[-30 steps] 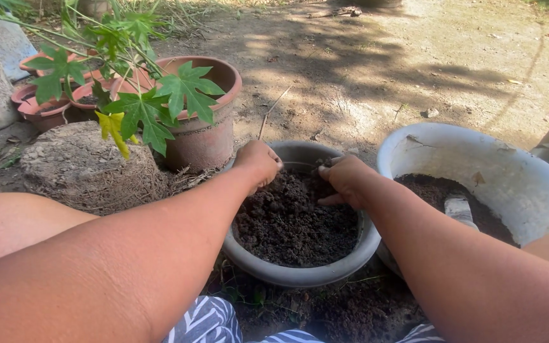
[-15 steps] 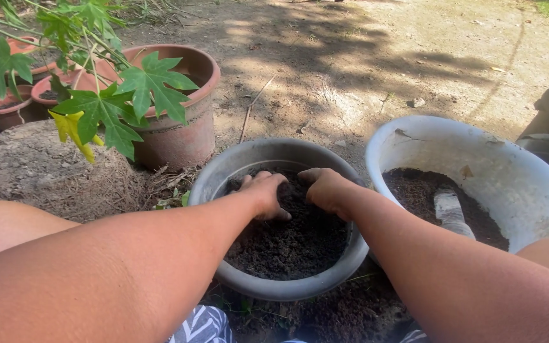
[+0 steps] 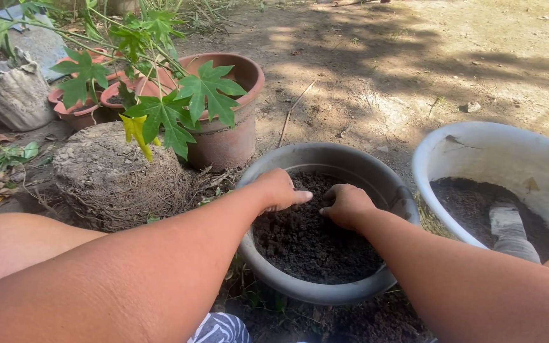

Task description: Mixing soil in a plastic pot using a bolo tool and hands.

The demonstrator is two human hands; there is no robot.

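The round grey bowl (image 3: 325,166) sits upright under both hands. Dark, crumbly soil (image 3: 312,241) fills it, touching the fingers.

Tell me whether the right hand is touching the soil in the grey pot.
Touching. The head view shows the right hand pressed knuckles-down onto the dark soil in the grey pot, fingers curled into it with no gap showing.
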